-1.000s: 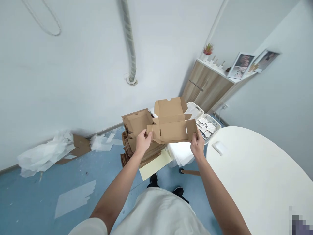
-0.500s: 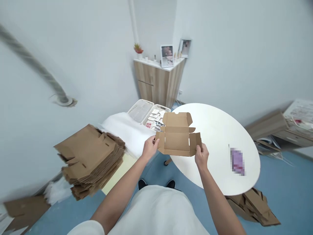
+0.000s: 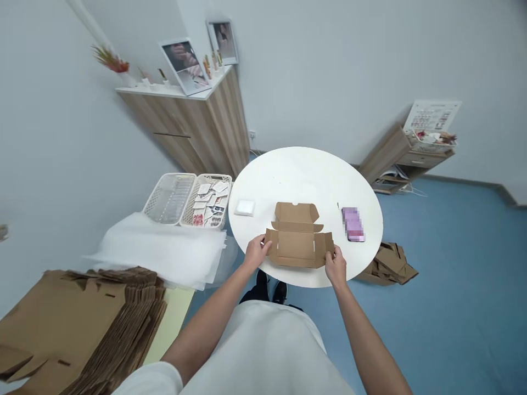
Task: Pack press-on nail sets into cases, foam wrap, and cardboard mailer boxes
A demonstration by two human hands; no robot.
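Note:
An unfolded brown cardboard box (image 3: 295,245) spans the space between my hands, over the near part of the round white table (image 3: 288,170). Its side flaps are partly raised. My left hand (image 3: 257,252) pinches the left flap, and my right hand (image 3: 336,266) grips the right flap. Whether the cardboard rests on the tabletop I cannot tell. A small white packet (image 3: 245,207) lies on the table beyond my left hand. To the right of the cardboard is a purple phone-like object (image 3: 353,224), blurred by pixels.
At the left are a large stack of flat cardboard boxes (image 3: 82,318), white foam sheets (image 3: 160,247) and a white basket (image 3: 228,206) of small cards. A wooden cabinet (image 3: 197,131) stands behind. More folded cardboard (image 3: 391,263) lies on the floor at the right.
My view has swung right, bringing the table to the middle. The cardboard, still held in both hands, has come over the table. The white packet now shows.

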